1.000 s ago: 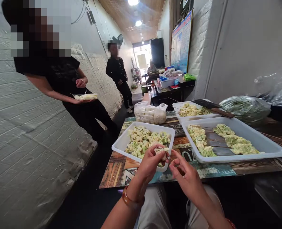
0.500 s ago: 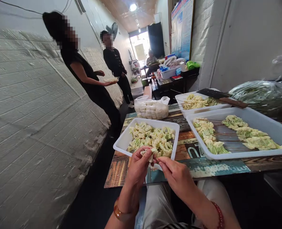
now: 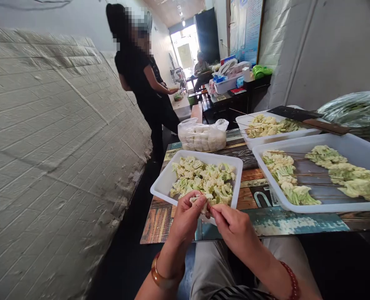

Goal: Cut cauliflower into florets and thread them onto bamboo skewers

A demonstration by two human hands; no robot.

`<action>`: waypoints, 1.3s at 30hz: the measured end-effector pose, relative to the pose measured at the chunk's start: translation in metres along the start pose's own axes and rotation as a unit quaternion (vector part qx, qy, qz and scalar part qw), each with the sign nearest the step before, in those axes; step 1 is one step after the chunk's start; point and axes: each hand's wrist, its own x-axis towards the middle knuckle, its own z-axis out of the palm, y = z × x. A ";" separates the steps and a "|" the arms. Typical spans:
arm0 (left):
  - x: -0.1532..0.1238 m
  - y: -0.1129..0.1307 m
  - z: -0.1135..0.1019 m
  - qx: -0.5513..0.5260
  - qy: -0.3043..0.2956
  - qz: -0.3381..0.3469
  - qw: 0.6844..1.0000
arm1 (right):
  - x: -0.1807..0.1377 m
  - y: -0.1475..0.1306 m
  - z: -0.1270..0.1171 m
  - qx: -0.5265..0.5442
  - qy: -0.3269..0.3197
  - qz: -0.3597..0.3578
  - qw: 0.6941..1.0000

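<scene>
My left hand [image 3: 185, 218] pinches a cauliflower floret [image 3: 200, 200] just in front of the near edge of a white tray [image 3: 162, 185] full of loose florets. My right hand [image 3: 231, 227] is closed in a pinch right beside it, fingertips touching the same floret; whether a skewer is between its fingers I cannot tell. To the right, a larger white tray [image 3: 335, 206] holds cauliflower threaded on thin skewers [image 3: 285, 173]. Both hands hover over my lap at the table's front edge.
A plastic bag of pale round pieces [image 3: 202, 137] sits behind the near tray. A third tray [image 3: 275, 135] with a cleaver [image 3: 303, 116] across it stands farther back. A person in black [image 3: 141, 79] stands in the aisle by the white brick wall [image 3: 47, 146].
The view has swung right and down. The person in black has walked farther down the aisle. My hands stay together on the floret, slightly lower and closer to the tray's edge.
</scene>
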 end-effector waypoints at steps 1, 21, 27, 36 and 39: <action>0.002 0.002 -0.001 0.006 -0.012 0.007 1.000 | 0.000 0.002 -0.005 0.016 0.003 0.025 1.000; 0.060 -0.016 -0.018 0.569 -0.131 0.266 0.767 | 0.017 0.006 -0.017 0.431 0.031 0.324 0.842; 0.052 -0.006 -0.038 0.322 -0.083 0.148 0.932 | 0.016 0.019 -0.015 0.460 0.037 0.344 0.818; 0.046 -0.004 -0.040 0.059 -0.069 0.051 0.995 | 0.012 0.012 -0.009 0.378 0.026 0.341 0.860; 0.044 -0.002 -0.038 0.019 -0.058 0.041 0.997 | 0.012 0.007 -0.006 0.340 0.025 0.329 0.881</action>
